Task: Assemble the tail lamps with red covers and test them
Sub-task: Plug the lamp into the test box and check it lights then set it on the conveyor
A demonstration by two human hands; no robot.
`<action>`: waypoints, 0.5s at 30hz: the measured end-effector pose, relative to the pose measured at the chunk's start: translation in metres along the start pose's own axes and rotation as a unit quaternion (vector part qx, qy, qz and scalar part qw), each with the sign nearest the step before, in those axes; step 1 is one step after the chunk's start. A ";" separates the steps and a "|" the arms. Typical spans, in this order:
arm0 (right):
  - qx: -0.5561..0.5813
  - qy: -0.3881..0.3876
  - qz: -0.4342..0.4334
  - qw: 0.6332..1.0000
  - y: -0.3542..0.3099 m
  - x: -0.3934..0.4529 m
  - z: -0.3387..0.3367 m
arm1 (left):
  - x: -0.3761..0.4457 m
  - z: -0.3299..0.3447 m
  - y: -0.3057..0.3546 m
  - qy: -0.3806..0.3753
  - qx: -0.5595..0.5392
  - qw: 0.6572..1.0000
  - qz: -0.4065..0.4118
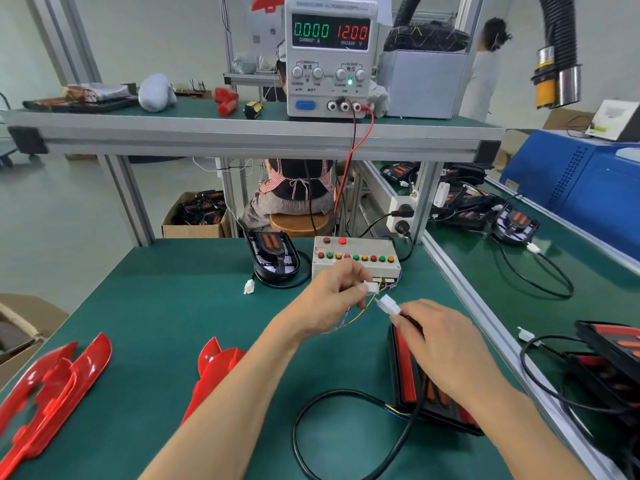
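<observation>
Pinching white plugs, left hand (332,292) tester connector (371,287), right hand (440,344) lamp connector (389,304)

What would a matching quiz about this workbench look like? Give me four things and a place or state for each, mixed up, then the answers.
Things:
1. power supply
2. white connector
3. red cover
4. button box

Places or states:
A. lying at the mat's left edge
B. pinched in the right hand
C. on the upper shelf, reading 12.00 volts
D. on the mat behind the left hand

Pairs: 1-C, 2-B, 3-A, 4-D
</observation>
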State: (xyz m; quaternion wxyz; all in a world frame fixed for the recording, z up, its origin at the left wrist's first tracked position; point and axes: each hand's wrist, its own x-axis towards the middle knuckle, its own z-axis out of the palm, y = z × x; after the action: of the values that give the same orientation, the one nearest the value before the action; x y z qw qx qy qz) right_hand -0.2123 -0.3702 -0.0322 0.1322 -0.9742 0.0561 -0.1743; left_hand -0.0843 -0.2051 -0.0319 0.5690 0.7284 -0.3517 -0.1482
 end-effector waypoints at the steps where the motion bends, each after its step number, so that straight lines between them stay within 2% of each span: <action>1: 0.068 -0.018 0.004 0.997 0.003 0.001 0.001 | -0.001 0.000 0.001 0.001 0.007 1.000 0.009; 3: 0.180 -0.073 0.025 0.981 0.005 0.001 0.000 | -0.001 -0.001 0.002 0.009 0.008 1.000 0.017; 5: 0.230 -0.108 0.035 0.967 0.005 0.000 0.000 | -0.003 0.001 0.000 0.007 0.001 1.000 0.023; 15: 0.221 -0.131 0.030 0.966 0.010 0.004 -0.003 | -0.013 0.004 0.002 -0.030 0.002 0.999 0.037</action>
State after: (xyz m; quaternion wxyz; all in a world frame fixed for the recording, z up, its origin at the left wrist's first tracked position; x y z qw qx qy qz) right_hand -0.2103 -0.3811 -0.0308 0.3557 -0.9329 0.0274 -0.0493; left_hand -0.0968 -0.1989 -0.0338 0.5620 0.7113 -0.3954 -0.1481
